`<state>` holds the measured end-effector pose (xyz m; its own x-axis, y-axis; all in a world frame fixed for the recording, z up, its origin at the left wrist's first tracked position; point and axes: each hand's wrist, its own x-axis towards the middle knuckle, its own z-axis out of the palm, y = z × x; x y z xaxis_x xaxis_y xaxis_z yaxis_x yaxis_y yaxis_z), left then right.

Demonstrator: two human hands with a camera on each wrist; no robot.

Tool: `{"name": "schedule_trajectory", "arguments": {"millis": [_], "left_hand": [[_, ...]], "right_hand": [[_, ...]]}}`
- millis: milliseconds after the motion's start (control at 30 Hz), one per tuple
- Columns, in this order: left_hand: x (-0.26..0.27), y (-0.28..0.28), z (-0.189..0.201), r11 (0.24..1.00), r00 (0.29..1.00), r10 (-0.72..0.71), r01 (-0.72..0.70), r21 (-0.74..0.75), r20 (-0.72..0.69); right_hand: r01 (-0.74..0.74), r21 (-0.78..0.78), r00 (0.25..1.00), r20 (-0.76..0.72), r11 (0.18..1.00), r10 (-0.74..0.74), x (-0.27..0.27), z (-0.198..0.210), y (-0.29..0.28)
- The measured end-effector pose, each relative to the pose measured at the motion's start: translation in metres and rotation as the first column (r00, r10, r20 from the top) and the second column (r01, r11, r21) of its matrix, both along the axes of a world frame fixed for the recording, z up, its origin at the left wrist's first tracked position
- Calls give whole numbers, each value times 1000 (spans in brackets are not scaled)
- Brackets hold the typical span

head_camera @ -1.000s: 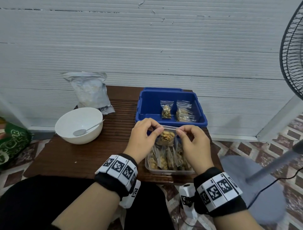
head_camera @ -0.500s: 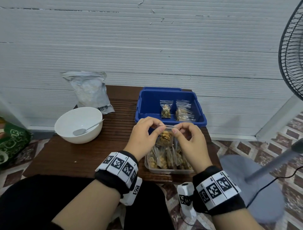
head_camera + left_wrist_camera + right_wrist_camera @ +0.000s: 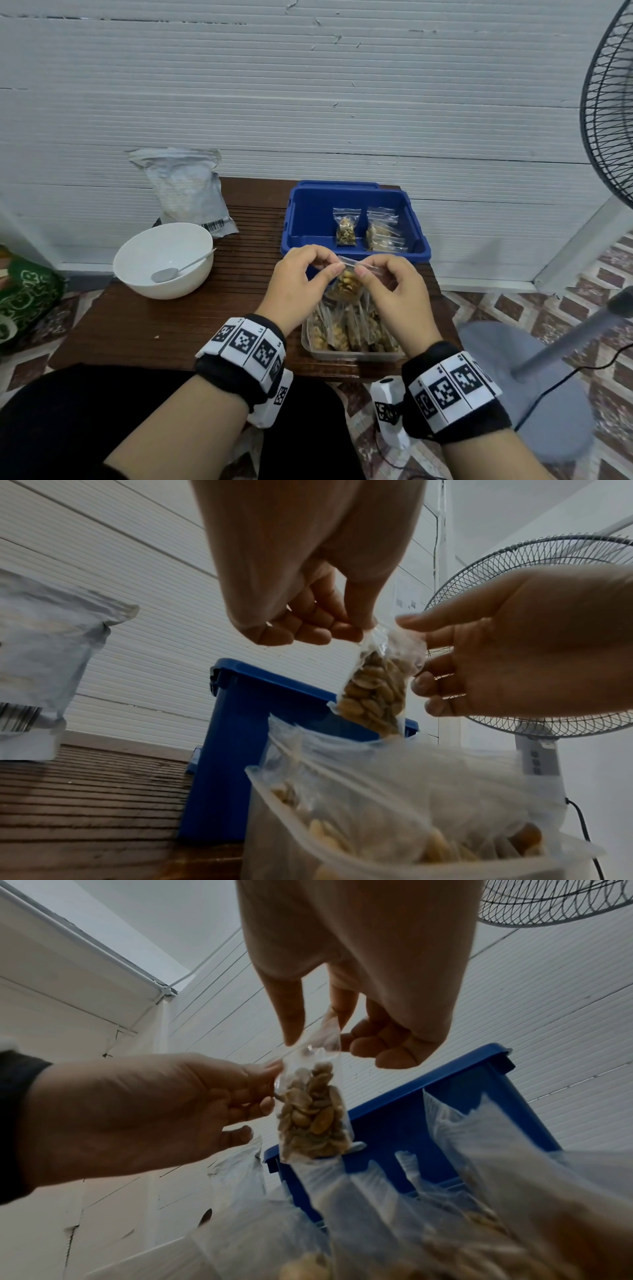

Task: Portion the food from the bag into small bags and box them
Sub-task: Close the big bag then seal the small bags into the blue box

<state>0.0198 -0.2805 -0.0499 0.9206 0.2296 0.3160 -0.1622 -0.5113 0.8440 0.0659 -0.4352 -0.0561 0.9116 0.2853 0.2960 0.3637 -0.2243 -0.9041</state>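
Note:
A small clear bag of nuts point(image 3: 346, 284) hangs between both hands above a clear tub point(image 3: 352, 354) holding several filled small bags. My left hand point(image 3: 301, 274) pinches the bag's top edge with thumb and forefinger; in the left wrist view the small bag point(image 3: 377, 691) dangles below the left hand point(image 3: 308, 593). My right hand point(image 3: 390, 291) pinches the same top strip right beside it; the right wrist view shows the small bag point(image 3: 313, 1112) under the right hand point(image 3: 359, 993). Behind stands the blue box point(image 3: 308, 219) with a few filled bags point(image 3: 346, 228). The big grey food bag point(image 3: 185, 192) leans against the wall.
A white bowl point(image 3: 137, 270) with a spoon point(image 3: 181, 269) sits at the left of the brown slatted table point(image 3: 137, 325). A standing fan point(image 3: 609, 113) and its grey base point(image 3: 534, 394) are on the right. A green sack point(image 3: 24, 298) lies on the floor at left.
My right hand's pinch has slid left along the bag's top strip until its fingertips meet my left hand's. The left hand and the bag have stayed in place.

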Motion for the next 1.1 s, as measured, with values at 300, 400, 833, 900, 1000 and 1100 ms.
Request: {"name": "schedule_trajectory", "arguments": {"millis": [300,400,833,900,1000,1100], "left_hand": [[2,2,7,997,1000,-18,20,-77,25],[4,5,20,996,998,-33,37,-86,46],[67,86,7,929,929,331,-351,-118,-164],[79,92,2,935,920,309,-340,-101,-240],[93,97,-6,956,911,226,-275,-101,-345],[100,101,-14,972,912,166,-215,-92,-376]], "right_hand": [[-48,-255,984,153,966,89,11,22,-4],[-84,-413,973,161,907,164,23,46,-2],[-87,-905,944,59,416,326,136,132,47],[-115,-940,937,4,320,348,151,123,62],[-154,-965,930,-68,214,361,172,105,82],[-165,-981,920,-117,98,374,191,86,100]]}}
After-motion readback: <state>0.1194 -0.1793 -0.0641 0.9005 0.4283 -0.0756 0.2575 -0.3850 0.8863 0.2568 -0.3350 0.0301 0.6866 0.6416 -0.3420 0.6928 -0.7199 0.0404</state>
